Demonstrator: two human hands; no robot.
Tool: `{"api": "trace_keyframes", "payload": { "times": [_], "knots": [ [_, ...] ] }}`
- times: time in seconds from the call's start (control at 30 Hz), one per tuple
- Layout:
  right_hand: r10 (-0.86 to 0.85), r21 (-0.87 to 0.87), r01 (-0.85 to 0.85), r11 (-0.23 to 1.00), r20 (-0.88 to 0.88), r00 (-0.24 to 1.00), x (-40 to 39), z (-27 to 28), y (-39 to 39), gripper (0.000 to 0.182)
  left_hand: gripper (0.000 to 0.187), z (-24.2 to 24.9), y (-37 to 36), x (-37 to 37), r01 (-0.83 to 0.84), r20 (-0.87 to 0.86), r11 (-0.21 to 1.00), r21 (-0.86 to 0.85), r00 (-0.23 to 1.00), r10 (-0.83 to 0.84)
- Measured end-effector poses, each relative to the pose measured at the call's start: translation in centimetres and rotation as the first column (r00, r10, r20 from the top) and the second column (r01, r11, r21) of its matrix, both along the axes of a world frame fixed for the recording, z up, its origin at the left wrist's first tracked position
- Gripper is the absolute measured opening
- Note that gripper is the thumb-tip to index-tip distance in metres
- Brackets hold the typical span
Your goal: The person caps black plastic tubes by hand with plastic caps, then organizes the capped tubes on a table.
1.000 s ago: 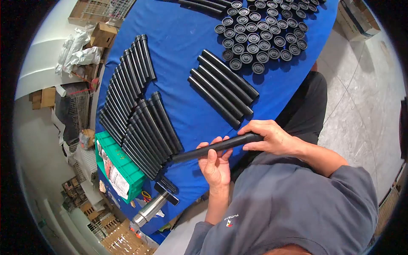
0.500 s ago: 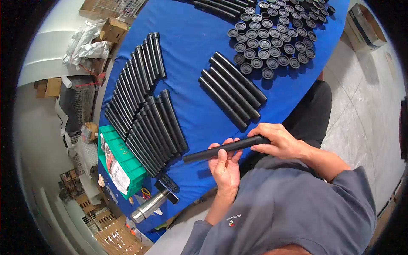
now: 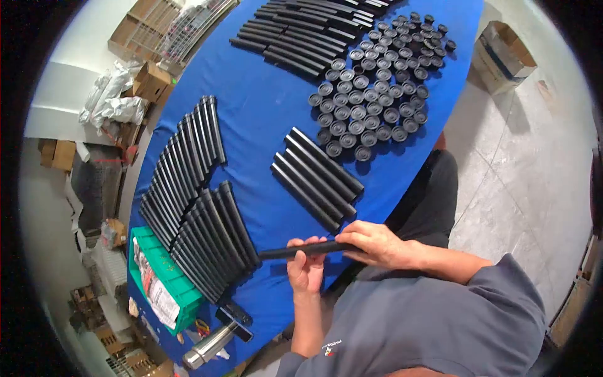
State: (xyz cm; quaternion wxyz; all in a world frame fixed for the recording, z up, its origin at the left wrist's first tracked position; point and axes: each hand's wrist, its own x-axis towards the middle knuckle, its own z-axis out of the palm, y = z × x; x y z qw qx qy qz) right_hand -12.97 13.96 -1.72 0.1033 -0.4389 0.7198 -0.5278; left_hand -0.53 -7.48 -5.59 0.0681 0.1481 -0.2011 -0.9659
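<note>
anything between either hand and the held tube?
Nothing visible: the left hand holds the tube directly along its length, thumb on one side and fingers on the other; the right hand covers one end.

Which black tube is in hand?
The held tube, spanning the left hand and right hand; the other tubes lie in groups on the blue cloth.

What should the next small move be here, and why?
Probably a firm press by the right hand on its end of the black tube, with the left hand steadying: the right hand covers that end, the left supports the tube further along, and round black pieces lie farther off. The end itself is hidden.
</note>
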Motion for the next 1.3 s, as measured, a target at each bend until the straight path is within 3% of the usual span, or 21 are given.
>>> {"api": "trace_keyframes", "payload": {
  "times": [0.07,0.23,0.33,0.7,0.8,0.83,0.93,0.97,1.07,1.3],
  "knots": [
    [0.003,0.030,-0.010,1.000,0.220,0.976,-0.5,1.6,0.5,0.046,0.033,-0.5,0.3,0.1,-0.007,-0.025,0.998,0.060,1.000,0.008],
    [0.048,0.104,-0.088,0.991,0.332,0.942,-0.9,1.1,0.9,0.039,0.034,-1.9,0.9,0.7,-0.032,-0.048,0.994,0.108,0.998,0.038],
    [0.010,0.020,-0.015,1.000,0.248,0.969,-0.3,0.6,0.4,0.038,0.033,-2.3,1.1,1.0,-0.058,-0.066,0.995,0.076,0.996,0.063],
    [0.046,0.126,-0.080,0.989,0.254,0.966,-0.5,1.3,0.5,0.038,0.036,-1.9,1.8,0.8,-0.092,-0.048,0.996,0.016,0.995,0.093],
    [0.068,0.050,-0.074,0.996,0.117,0.991,0.0,0.4,0.0,0.039,0.038,-1.8,1.9,0.4,-0.031,-0.049,0.999,0.011,0.998,0.031],
    [0.060,0.040,-0.060,0.997,-0.008,0.998,0.3,0.5,-0.2,0.040,0.040,-1.7,2.0,0.3,0.003,-0.056,1.000,0.003,0.998,-0.002],
    [0.095,0.044,-0.096,0.994,0.027,0.995,0.6,1.0,-0.6,0.040,0.044,-2.6,1.2,0.7,0.019,-0.088,0.999,0.044,0.996,-0.015],
    [0.086,0.000,-0.088,0.996,0.168,0.982,0.6,1.5,-0.4,0.038,0.043,-2.9,1.2,0.8,0.015,-0.088,0.999,0.031,0.996,-0.012],
    [0.048,0.088,-0.081,0.993,0.325,0.945,0.1,1.7,-0.3,0.035,0.043,-2.1,1.5,0.7,-0.008,-0.071,1.000,0.005,0.997,0.008],
    [0.039,0.066,-0.058,0.996,0.261,0.965,0.2,0.7,-0.3,0.034,0.041,-2.5,1.6,0.9,-0.012,-0.078,0.999,-0.046,0.997,0.008]
  ]
}}
